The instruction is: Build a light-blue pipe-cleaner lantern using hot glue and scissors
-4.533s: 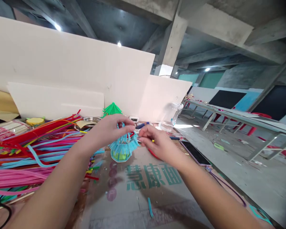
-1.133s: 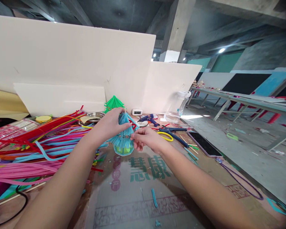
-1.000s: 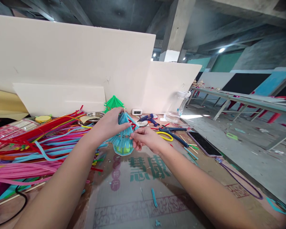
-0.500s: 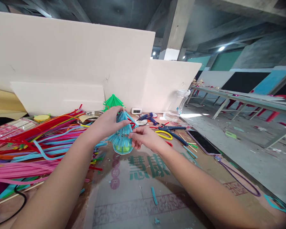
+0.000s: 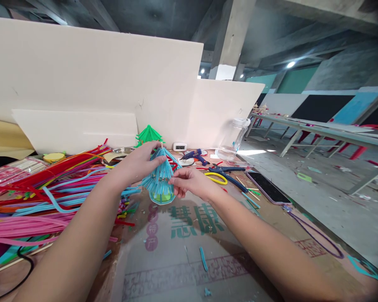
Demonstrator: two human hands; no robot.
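Note:
A small light-blue pipe-cleaner cone (image 5: 160, 178), shaped like a little umbrella with a green base, stands on the cardboard-covered table (image 5: 189, 260). My left hand (image 5: 137, 162) grips its upper left side near the tip. My right hand (image 5: 188, 183) pinches one blue strand on its lower right edge. A finished green cone (image 5: 148, 135) stands behind, against the white board.
A big heap of coloured pipe cleaners (image 5: 47, 193) fills the left of the table. Yellow-handled scissors (image 5: 219, 178), a blue glue gun (image 5: 195, 156), a phone (image 5: 267, 186), a clear jar (image 5: 233, 140) and a small clock (image 5: 179, 147) lie to the right. A short blue offcut (image 5: 203, 259) lies near me.
4.5 s ago both hands pinched above the flatter blue piece. Since then my left hand holds the cone's top and my right hand has slid down to its lower edge.

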